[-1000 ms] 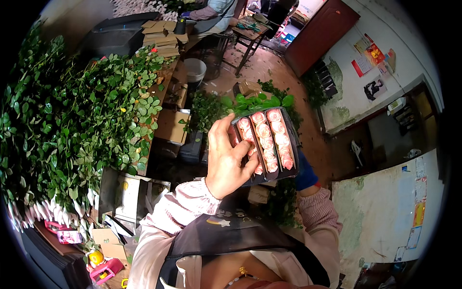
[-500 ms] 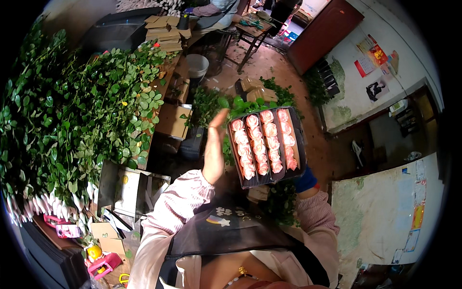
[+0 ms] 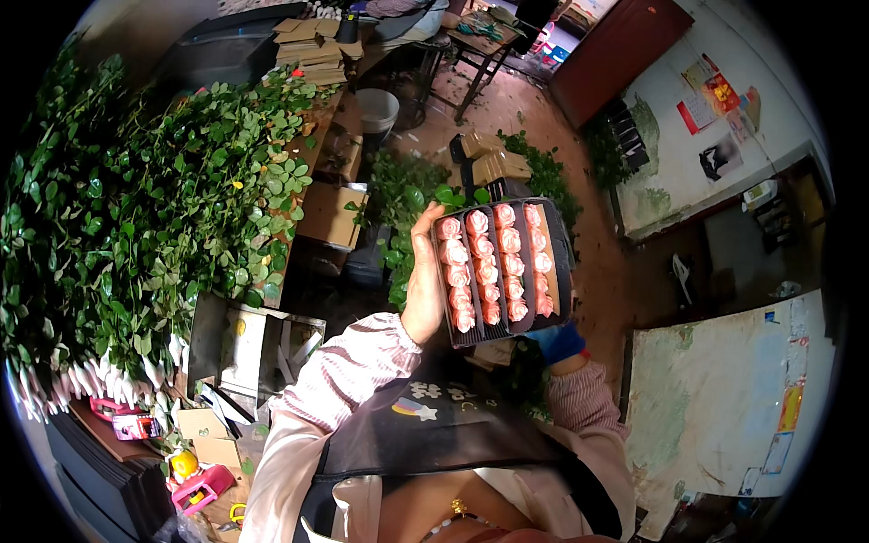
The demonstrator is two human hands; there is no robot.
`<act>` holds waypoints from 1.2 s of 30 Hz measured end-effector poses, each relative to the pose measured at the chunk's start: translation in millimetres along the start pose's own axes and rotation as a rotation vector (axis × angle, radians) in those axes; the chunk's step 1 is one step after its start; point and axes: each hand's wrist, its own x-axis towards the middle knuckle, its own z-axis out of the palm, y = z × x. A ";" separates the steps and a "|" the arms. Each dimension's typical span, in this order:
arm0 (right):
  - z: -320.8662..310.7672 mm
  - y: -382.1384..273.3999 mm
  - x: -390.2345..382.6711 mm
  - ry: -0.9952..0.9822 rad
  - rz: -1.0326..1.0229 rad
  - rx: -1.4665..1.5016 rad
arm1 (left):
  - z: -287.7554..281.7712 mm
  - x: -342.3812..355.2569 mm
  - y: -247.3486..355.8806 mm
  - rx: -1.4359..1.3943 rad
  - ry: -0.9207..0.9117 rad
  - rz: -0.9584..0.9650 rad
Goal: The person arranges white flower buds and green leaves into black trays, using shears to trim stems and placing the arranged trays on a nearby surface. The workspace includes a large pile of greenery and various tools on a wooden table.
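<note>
Our left hand (image 3: 424,281) lies flat against the rose bundle (image 3: 513,264), just right of it.
4 rows look filled; no fastening shows. Beneath, our gloved right hand's (image 3: 557,344) grip we cannot tell.

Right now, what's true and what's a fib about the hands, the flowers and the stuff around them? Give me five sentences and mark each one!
1. The roses are pink. True.
2. The roses sit in two rows. False: there are four rows, with dark dividers between them.
3. The left hand is beside the left edge of the dark-sided bundle. True.
4. The right hand is on top of the roses. False: the right hand is mostly hidden by the bundle, with blue showing below it.
5. Leafy stems are piled on the left. True.
</note>
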 end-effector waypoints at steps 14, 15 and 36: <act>-26.4 -137.9 -39.5 0.459 -0.311 -0.020 | 0.3 -14.5 1.5 0.216 -0.366 -0.103; -33.9 -146.9 -53.0 0.521 -0.330 -0.083 | -20.4 -10.5 -5.1 0.288 -0.275 -0.163; -515.1 81.3 -108.1 1.272 -0.030 -0.867 | -170.5 -103.0 -173.9 0.797 0.256 -0.777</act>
